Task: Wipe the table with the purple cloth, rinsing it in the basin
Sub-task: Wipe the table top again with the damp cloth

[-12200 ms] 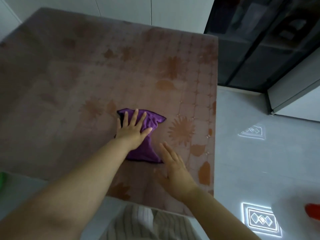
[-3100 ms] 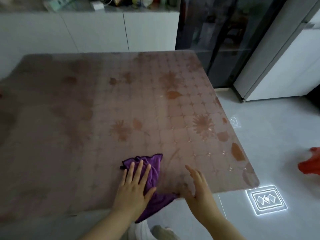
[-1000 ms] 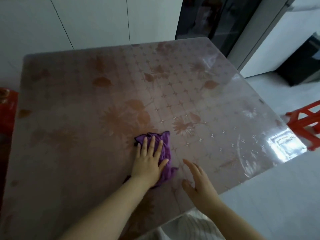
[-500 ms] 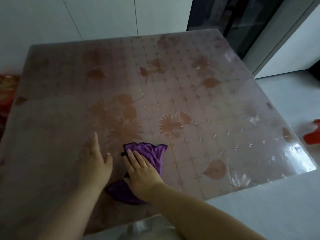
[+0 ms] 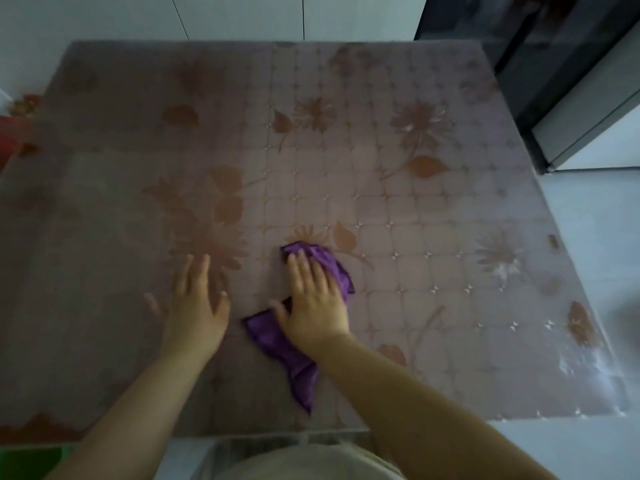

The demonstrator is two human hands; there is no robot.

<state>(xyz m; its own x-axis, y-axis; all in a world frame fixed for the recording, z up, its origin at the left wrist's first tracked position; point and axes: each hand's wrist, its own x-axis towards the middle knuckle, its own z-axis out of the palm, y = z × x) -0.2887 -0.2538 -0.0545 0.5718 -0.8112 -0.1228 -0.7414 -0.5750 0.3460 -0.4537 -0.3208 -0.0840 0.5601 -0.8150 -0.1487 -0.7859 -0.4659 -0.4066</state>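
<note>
The purple cloth (image 5: 277, 341) lies crumpled on the table (image 5: 346, 168), which has a pinkish flower-patterned cover, near the front edge. My right hand (image 5: 313, 299) presses flat on the cloth with fingers spread, and cloth shows above my fingertips and trails toward me below my wrist. My left hand (image 5: 197, 303) rests flat on the bare cover just left of the cloth, fingers apart, holding nothing. No basin is in view.
White cabinets (image 5: 242, 15) stand behind the table. A dark glass-fronted unit (image 5: 519, 46) is at the back right. Pale floor tiles (image 5: 595, 271) run along the right side. Something red (image 5: 14, 133) sits at the left edge, something green (image 5: 31, 462) at the bottom left.
A second ago my left hand pressed the cloth; since half a second ago my right hand does. The cloth and right hand have slid right and slightly away, and the left hand stays flat beside them.
</note>
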